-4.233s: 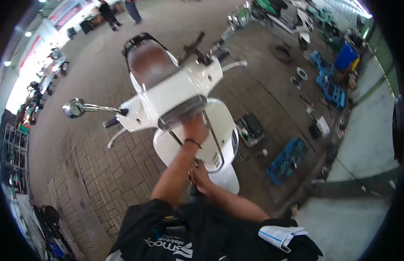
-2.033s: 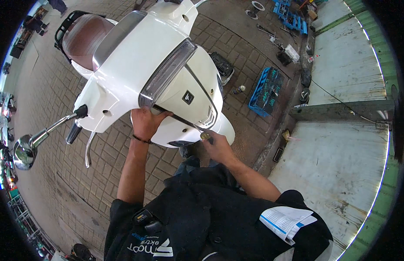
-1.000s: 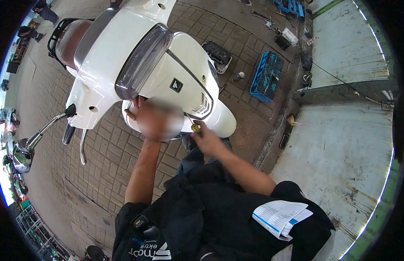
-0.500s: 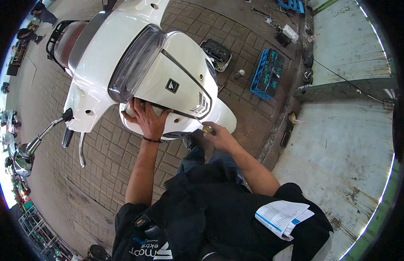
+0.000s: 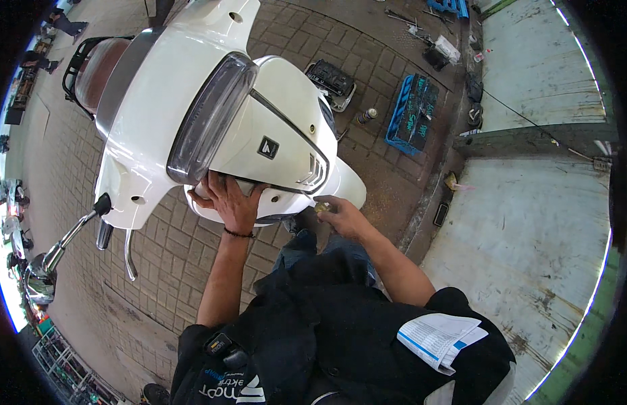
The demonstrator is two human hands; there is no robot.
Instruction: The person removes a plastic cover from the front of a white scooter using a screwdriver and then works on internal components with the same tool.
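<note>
1. Since half a second ago your left hand (image 5: 234,202) has hardly shifted — same spot under the white scooter's front panel (image 5: 273,145) — and your right hand (image 5: 340,216) sits a touch lower and further right of the panel's lower edge.
2. Surface: brick paving (image 5: 192,270) under the scooter (image 5: 192,101), with a pale, worn concrete slab (image 5: 529,223) to your right. Outdoor workshop yard; more parked bikes show tiny along the far left rim.
3. On the paving past the scooter: a blue tool tray (image 5: 413,115), a dark case (image 5: 332,81), a small spray can (image 5: 367,115) between them.
4. Left hand: fingers spread, palm pressed flat against the panel's underside just below the headlight lens (image 5: 209,118) — touching, not wrapped around anything.
5. Right hand: fingertips pinched on a small yellowish object (image 5: 321,208), held just beside the panel's lower right corner, near the front fender (image 5: 347,189).
6. Handlebar end with brake lever (image 5: 128,253) and mirror (image 5: 40,283) hang at lower left, well apart from both hands.
7. Hard to make out: what the small object is — too small, partly covered by fingers. Whether it touches the panel, cannot tell. Front wheel hidden under the fender; your legs mostly hidden by the dark jacket (image 5: 340,337). Folded printed paper (image 5: 438,337) sticks out at your right side.
</note>
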